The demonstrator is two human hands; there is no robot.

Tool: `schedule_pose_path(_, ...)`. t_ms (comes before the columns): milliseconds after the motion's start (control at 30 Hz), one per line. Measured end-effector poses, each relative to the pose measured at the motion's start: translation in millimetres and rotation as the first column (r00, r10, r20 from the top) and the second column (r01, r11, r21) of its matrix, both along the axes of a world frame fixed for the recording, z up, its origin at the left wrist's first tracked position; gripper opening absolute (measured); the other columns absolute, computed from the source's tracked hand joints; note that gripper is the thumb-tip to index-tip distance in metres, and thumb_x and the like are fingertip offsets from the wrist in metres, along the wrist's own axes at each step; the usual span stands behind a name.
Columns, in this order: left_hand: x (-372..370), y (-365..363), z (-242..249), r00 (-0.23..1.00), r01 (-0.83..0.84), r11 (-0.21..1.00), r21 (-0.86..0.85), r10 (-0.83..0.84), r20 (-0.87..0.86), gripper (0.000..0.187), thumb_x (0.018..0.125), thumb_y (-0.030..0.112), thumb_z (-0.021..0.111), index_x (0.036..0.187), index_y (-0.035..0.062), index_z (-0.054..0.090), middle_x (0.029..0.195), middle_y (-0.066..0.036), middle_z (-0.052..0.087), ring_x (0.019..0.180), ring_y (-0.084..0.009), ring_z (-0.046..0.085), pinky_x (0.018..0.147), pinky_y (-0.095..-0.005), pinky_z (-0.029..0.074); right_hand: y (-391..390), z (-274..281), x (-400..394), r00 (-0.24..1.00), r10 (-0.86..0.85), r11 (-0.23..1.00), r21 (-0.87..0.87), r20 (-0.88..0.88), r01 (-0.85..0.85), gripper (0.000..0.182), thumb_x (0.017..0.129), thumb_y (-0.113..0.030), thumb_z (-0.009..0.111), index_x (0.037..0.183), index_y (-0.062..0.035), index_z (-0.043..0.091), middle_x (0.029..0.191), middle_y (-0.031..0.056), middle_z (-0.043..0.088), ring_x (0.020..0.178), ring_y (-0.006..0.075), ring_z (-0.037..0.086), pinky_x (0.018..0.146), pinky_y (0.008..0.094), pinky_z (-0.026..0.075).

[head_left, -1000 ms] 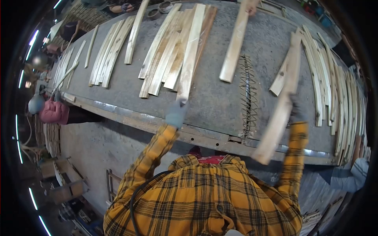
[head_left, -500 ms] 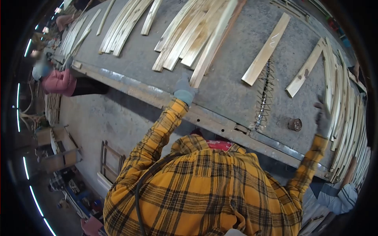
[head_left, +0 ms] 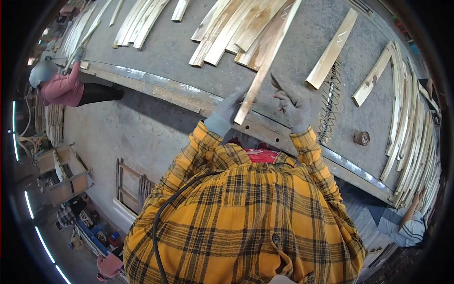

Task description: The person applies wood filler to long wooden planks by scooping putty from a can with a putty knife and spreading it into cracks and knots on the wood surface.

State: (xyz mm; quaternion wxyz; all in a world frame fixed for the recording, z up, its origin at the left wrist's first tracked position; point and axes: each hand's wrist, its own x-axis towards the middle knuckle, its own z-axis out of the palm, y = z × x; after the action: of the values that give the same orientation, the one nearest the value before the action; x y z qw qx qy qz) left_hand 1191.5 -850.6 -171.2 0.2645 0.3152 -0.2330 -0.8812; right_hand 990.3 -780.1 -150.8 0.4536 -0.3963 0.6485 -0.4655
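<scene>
My left hand [head_left: 230,108], in a grey glove, grips the near end of a long wooden strip [head_left: 258,81] tipped on its edge, its end reaching past the table's front edge. My right hand [head_left: 293,103], gloved too, is just right of that strip and apart from it. Its fingers are partly curled, and a thin dark pointed shape rises from them; I cannot make out whether it is a tool or a finger. Beyond my left hand lies a group of overlapping boards [head_left: 222,43]. To the right is a single board [head_left: 332,49] with a white squiggle.
A grey table [head_left: 189,66] with a metal front edge spans the view. A spiky wire coil [head_left: 329,104], a small can [head_left: 362,138] and a stained board [head_left: 373,73] lie rightward, before many strips [head_left: 406,137]. Co-workers stand left [head_left: 64,87] and right [head_left: 402,227].
My right hand has come from the strips at far right to beside my left hand. The held strip has been drawn toward me and turned on edge.
</scene>
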Motion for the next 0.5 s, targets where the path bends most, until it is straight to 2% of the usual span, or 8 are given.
schedule_pose_path(100,3.7,-4.0,-7.5,0.997,0.072,0.994,0.082,-0.072,-0.005,0.040,0.096,0.033,0.038,0.124,0.0061,0.043,0.095,-0.012,0.058,0.057,-0.0140,0.051,0.047,-0.0246,0.045,2.0,23.2,21.4,0.966,0.041,0.981,-0.175,-0.254,-0.088,0.028,0.086,-0.004,0.057,0.113,-0.0057,0.063,0.084,0.0031,0.063,0.065,0.0074,0.053,0.056,0.0200,0.045)
schedule_pose_path(133,3.1,-8.4,-12.1,0.964,0.143,0.926,0.349,-0.049,-0.263,0.036,0.096,0.032,0.037,0.120,0.0069,0.045,0.091,-0.013,0.058,0.053,-0.0141,0.049,0.044,-0.0244,0.041,1.3,32.8,28.4,0.914,0.025,0.958,-0.252,-0.404,-0.138,0.032,0.083,0.002,0.060,0.112,-0.0090,0.064,0.080,0.0043,0.062,0.062,0.0104,0.055,0.058,0.0228,0.046)
schedule_pose_path(267,-12.7,-6.9,-12.2,0.902,0.240,0.897,0.372,-0.065,-0.426,0.034,0.096,0.032,0.038,0.116,0.0060,0.045,0.089,-0.012,0.057,0.052,-0.0161,0.051,0.043,-0.0262,0.042,12.0,33.7,28.4,0.926,-0.029,0.977,-0.206,-0.376,-0.052,0.028,0.086,-0.005,0.060,0.111,-0.0143,0.065,0.080,0.0065,0.061,0.065,0.0125,0.057,0.062,0.0254,0.046)
schedule_pose_path(333,-19.5,-4.1,-3.1,0.996,0.080,0.982,0.172,-0.084,0.020,0.040,0.094,0.023,0.048,0.127,0.0032,0.040,0.097,-0.012,0.058,0.069,-0.0174,0.059,0.056,-0.0278,0.049,10.3,23.2,28.9,0.934,-0.196,0.973,-0.175,-0.299,0.148,0.025,0.086,-0.019,0.064,0.109,-0.0092,0.065,0.075,0.0050,0.061,0.067,0.0123,0.057,0.061,0.0259,0.046)
schedule_pose_path(367,-27.9,3.2,-3.1,0.995,0.096,0.981,0.166,-0.099,0.009,0.040,0.094,0.023,0.048,0.127,0.0032,0.040,0.097,-0.012,0.058,0.069,-0.0174,0.059,0.056,-0.0278,0.049,9.0,16.0,22.5,0.928,-0.211,0.970,-0.181,-0.308,0.161,0.025,0.086,-0.019,0.064,0.109,-0.0092,0.065,0.075,0.0050,0.061,0.067,0.0123,0.057,0.061,0.0259,0.046)
schedule_pose_path(433,-45.5,25.5,-3.2,0.954,0.017,0.911,-0.411,0.108,0.279,0.062,0.086,0.011,0.061,0.139,0.0034,0.028,0.109,-0.013,0.058,0.090,-0.0175,0.059,0.073,-0.0285,0.051,4.3,0.0,1.9,0.965,-0.226,0.961,0.131,-0.133,0.243,0.035,0.083,-0.033,0.067,0.100,-0.0023,0.065,0.064,0.0024,0.058,0.057,0.0097,0.053,0.052,0.0238,0.042)
schedule_pose_path(467,-47.0,32.6,-1.5,0.949,0.076,0.884,-0.461,0.078,0.306,0.083,0.079,0.000,0.067,0.144,0.0052,0.017,0.117,-0.015,0.056,0.102,-0.0161,0.055,0.082,-0.0279,0.049,1.4,-5.9,-5.6,0.928,-0.335,0.933,0.198,0.166,0.301,0.039,0.079,-0.039,0.071,0.089,-0.0012,0.065,0.054,-0.0016,0.052,0.046,0.0064,0.045,0.041,0.0221,0.033)
schedule_pose_path(500,-48.0,36.6,1.8,0.955,0.089,0.882,-0.463,0.057,0.291,0.083,0.079,0.000,0.067,0.144,0.0052,0.017,0.117,-0.015,0.056,0.102,-0.0161,0.055,0.082,-0.0279,0.049,2.0,-1.7,-7.4,0.922,-0.356,0.926,0.193,0.153,0.325,0.039,0.079,-0.039,0.071,0.089,-0.0012,0.065,0.054,-0.0016,0.052,0.046,0.0064,0.045,0.041,0.0221,0.033)
